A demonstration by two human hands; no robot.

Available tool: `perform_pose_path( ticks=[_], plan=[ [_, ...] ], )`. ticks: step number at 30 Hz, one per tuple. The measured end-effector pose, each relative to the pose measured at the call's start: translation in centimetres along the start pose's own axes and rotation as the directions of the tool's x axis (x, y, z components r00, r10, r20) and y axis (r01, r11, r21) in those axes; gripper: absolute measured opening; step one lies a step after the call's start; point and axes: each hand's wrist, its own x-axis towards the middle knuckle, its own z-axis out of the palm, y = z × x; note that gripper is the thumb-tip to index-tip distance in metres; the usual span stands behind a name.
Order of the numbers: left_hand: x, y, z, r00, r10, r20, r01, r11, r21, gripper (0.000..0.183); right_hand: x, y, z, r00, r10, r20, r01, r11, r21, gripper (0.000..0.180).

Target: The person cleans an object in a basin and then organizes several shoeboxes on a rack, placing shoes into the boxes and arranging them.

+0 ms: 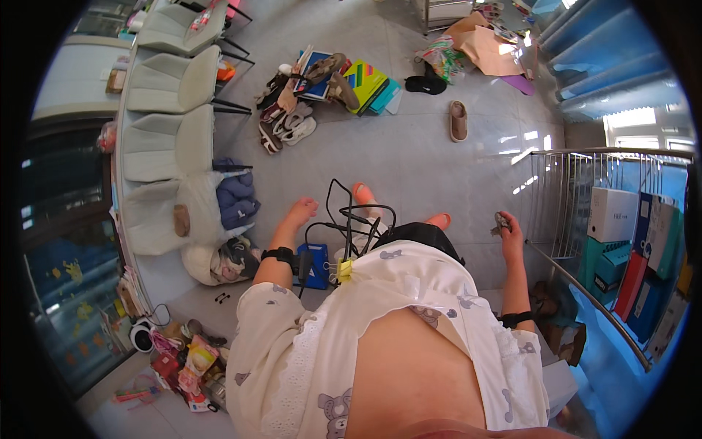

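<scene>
My left hand (302,212) hangs out to the left with its fingers apart and nothing visible in it. Near it, black cables (351,211) loop in front of my shirt, and a yellow binder clip (344,270) grips the fabric. On the right, my right hand (511,230) is closed on a small crumpled grey thing (500,224), whose kind I cannot tell. Below my hands, my feet wear orange open-toed slippers (362,193). Black straps sit on both arms. A blue box (313,266) lies beside my left forearm.
Light chairs (170,142) line the left side. Ahead lie a pile of shoes (285,123), a yellow-green book (366,85), a single brown slipper (458,120), black slippers (426,84) and brown paper (488,49). A metal rack with file boxes (613,214) stands right.
</scene>
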Motion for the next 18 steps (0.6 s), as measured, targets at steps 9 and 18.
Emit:
perform_pose_path(
  ticks=[9,18],
  plan=[
    [6.2,-11.5,-11.6,0.989,-0.145,-0.019,0.137,0.965,-0.221,0.048,5.3,-10.1,17.7,0.988,-0.025,0.155,0.047,0.989,-0.144,0.042],
    [11.1,-14.0,-24.1,0.983,-0.084,-0.165,0.051,0.980,-0.193,0.052,11.5,-16.0,30.9,0.956,-0.046,0.290,0.123,0.959,-0.255,0.040]
  ],
)
